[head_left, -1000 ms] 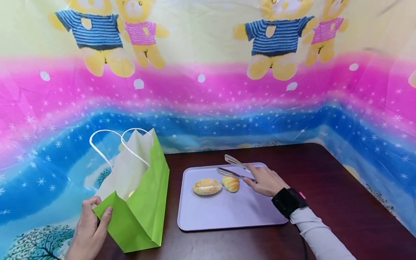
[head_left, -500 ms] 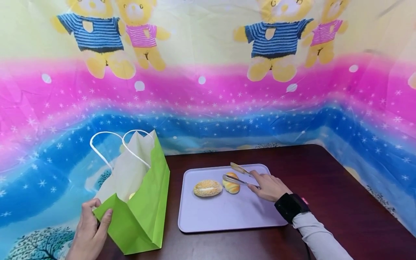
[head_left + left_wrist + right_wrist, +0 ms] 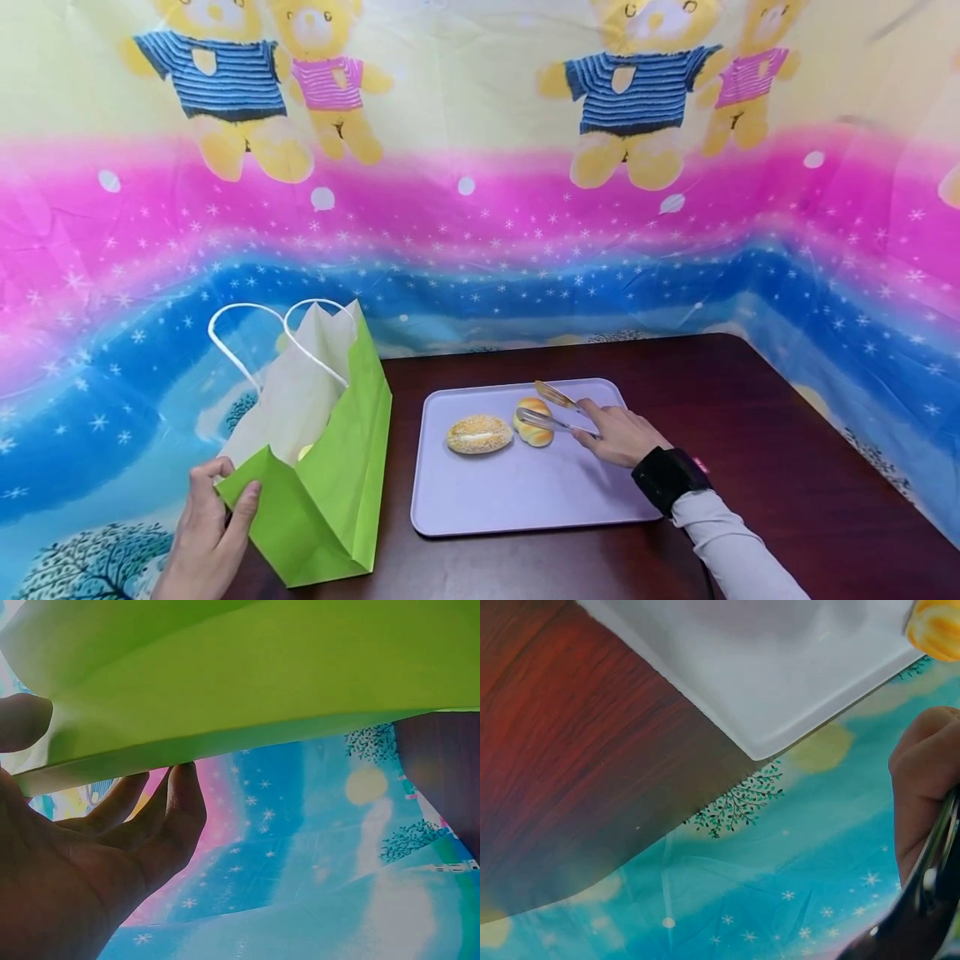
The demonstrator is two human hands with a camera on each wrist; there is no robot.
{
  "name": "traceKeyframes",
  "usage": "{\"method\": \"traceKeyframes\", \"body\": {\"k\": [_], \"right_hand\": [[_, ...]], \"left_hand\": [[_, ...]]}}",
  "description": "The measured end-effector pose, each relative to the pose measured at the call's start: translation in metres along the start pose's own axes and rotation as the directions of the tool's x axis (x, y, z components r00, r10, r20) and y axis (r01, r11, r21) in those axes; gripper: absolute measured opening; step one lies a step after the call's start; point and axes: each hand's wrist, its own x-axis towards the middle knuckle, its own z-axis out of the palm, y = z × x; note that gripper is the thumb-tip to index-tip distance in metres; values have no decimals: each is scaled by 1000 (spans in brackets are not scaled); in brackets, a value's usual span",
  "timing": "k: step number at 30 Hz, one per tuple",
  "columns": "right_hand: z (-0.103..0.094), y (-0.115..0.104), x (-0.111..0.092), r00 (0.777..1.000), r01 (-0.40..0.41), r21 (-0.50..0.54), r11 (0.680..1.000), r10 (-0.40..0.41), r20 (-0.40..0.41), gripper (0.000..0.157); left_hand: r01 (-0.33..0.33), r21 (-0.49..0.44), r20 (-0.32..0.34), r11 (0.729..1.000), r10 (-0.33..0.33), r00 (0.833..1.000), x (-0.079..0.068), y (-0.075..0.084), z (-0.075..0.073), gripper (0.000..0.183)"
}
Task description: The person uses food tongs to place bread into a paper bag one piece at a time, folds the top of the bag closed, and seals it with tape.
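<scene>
My left hand grips the near top edge of a green paper bag with white rope handles, thumb on the outside; the left wrist view shows the fingers along its paper. My right hand holds metal tongs, their arms spread at a small golden bread roll. One arm crosses in front of the roll, the other reaches behind it; whether both touch it I cannot tell. An oval crumb-coated bun lies just left of the roll. Both breads rest on a pale lilac tray.
The tray stands on a dark wooden table, right of the bag. Something pale yellow shows inside the bag, mostly hidden. A printed cloth backdrop with bears rises behind the table. A black band circles the right wrist.
My right hand has moved slightly right and down, bringing the tongs lower about the roll. The roll appears slightly turned. The left hand still holds the bag's edge.
</scene>
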Motion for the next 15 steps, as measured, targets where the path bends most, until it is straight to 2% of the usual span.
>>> {"method": "traceKeyframes", "body": {"k": [15], "right_hand": [[8,0,3,997,-51,42,998,48,57,56]], "left_hand": [[-23,-10,-13,1000,23,1000,0,-1,1,25]]}}
